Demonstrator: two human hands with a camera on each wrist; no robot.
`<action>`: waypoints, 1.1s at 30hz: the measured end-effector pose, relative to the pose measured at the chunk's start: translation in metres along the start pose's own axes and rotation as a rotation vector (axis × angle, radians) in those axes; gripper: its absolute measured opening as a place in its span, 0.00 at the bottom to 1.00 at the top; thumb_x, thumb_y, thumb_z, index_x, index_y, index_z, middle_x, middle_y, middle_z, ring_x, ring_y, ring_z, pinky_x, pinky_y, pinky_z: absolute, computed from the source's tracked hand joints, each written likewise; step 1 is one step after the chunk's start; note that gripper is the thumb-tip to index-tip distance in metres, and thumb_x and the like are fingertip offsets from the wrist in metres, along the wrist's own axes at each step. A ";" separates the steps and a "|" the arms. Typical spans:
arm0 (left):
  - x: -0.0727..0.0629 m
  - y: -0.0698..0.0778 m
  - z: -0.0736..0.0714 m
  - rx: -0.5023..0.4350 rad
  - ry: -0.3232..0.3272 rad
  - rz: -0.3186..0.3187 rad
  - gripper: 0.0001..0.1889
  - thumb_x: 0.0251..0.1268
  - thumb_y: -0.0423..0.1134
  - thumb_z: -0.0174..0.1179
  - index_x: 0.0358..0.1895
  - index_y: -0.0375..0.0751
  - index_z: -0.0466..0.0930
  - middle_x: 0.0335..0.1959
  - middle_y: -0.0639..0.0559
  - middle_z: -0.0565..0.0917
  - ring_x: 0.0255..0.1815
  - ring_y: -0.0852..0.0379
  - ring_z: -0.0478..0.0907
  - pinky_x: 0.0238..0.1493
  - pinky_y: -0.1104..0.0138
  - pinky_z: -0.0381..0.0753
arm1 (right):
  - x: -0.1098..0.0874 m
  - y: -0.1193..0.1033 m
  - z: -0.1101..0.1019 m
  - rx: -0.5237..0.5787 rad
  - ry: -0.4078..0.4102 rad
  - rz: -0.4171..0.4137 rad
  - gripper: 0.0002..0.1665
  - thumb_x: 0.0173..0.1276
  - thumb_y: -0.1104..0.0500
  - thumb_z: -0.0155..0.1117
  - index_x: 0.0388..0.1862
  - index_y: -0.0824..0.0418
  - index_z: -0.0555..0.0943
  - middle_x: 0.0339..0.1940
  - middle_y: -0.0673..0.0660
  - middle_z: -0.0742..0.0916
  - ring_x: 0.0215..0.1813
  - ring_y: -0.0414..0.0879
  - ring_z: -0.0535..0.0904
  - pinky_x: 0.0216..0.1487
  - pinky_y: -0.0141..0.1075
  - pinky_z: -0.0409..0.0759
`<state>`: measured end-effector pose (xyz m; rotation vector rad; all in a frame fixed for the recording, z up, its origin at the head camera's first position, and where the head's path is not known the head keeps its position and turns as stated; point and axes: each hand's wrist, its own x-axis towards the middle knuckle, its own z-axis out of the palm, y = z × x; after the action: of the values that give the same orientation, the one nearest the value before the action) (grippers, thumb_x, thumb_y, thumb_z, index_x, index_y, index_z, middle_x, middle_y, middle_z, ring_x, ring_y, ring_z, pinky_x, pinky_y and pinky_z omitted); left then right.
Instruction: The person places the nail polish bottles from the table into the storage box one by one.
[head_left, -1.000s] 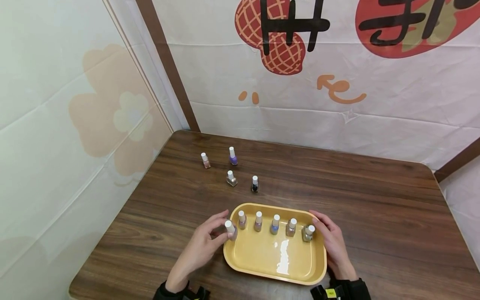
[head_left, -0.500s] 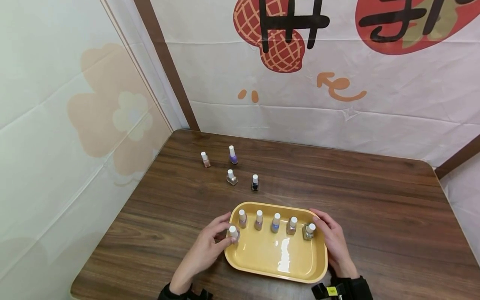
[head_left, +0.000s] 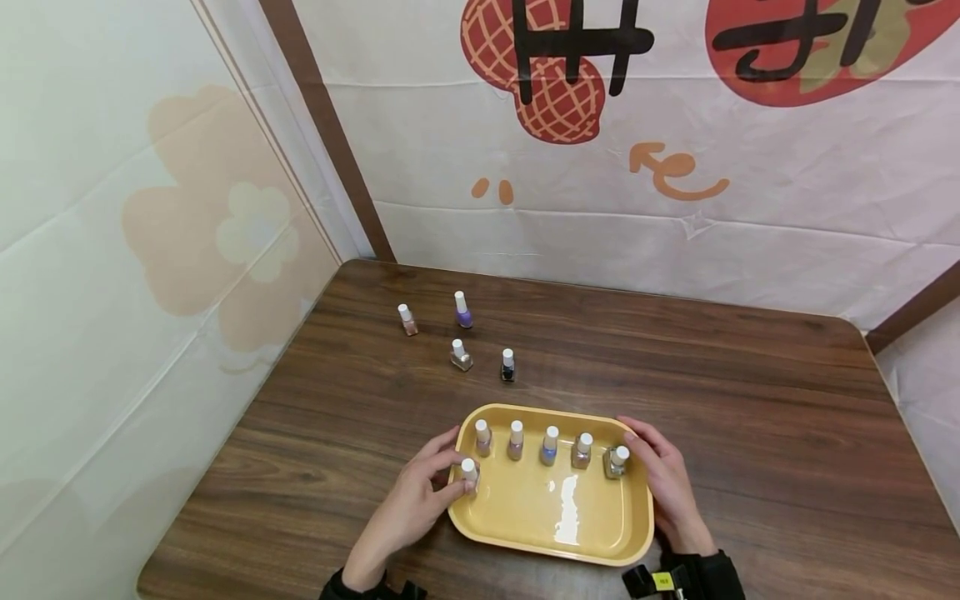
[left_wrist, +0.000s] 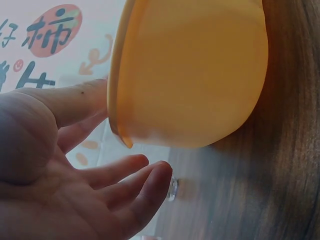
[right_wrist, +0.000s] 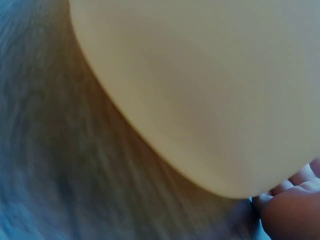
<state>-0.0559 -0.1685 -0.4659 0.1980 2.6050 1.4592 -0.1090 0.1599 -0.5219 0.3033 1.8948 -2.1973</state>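
Observation:
In the head view a yellow tray (head_left: pixel 551 517) lies on the table. My left hand (head_left: pixel 412 500) reaches over its left rim and pinches a white-capped nail polish bottle (head_left: pixel 469 471) between thumb and fingertips, low inside the tray. That bottle's colour is mostly hidden. In the left wrist view the tray wall (left_wrist: pixel 195 70) hides the bottle; the other fingers (left_wrist: pixel 150 192) spread outside. My right hand (head_left: pixel 671 492) grips the tray's right end, thumb at the rim. A row of several bottles, including a blue one (head_left: pixel 549 447) and a clear-looking one (head_left: pixel 616 463), stands along the tray's far side.
Beyond the tray on the wooden table (head_left: pixel 750 400) stand a pinkish bottle (head_left: pixel 408 321), a purple bottle (head_left: pixel 462 312), a greyish bottle (head_left: pixel 461 357) and a black bottle (head_left: pixel 507 367). A printed cloth (head_left: pixel 562 225) hangs behind the table.
My left hand has carried the pinched nail polish bottle over the left rim, rightward and down into the tray. My right hand stays at the tray's right end.

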 end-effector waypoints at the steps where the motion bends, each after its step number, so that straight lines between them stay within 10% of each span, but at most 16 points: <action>1: 0.000 0.000 0.001 0.005 0.001 -0.002 0.05 0.61 0.38 0.66 0.40 0.49 0.84 0.70 0.37 0.67 0.65 0.37 0.70 0.48 0.66 0.79 | 0.000 0.000 0.000 0.001 -0.001 0.000 0.30 0.73 0.49 0.57 0.65 0.67 0.70 0.47 0.44 0.83 0.48 0.36 0.81 0.46 0.31 0.82; 33: -0.001 -0.005 0.012 0.139 0.032 0.007 0.06 0.58 0.37 0.68 0.37 0.53 0.84 0.67 0.42 0.71 0.66 0.42 0.71 0.61 0.47 0.71 | 0.001 0.000 0.000 -0.013 0.015 0.002 0.30 0.72 0.49 0.58 0.65 0.67 0.70 0.48 0.43 0.82 0.49 0.35 0.81 0.47 0.30 0.81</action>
<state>-0.0533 -0.1615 -0.4764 0.2015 2.7356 1.2938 -0.1096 0.1597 -0.5223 0.3207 1.9149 -2.1863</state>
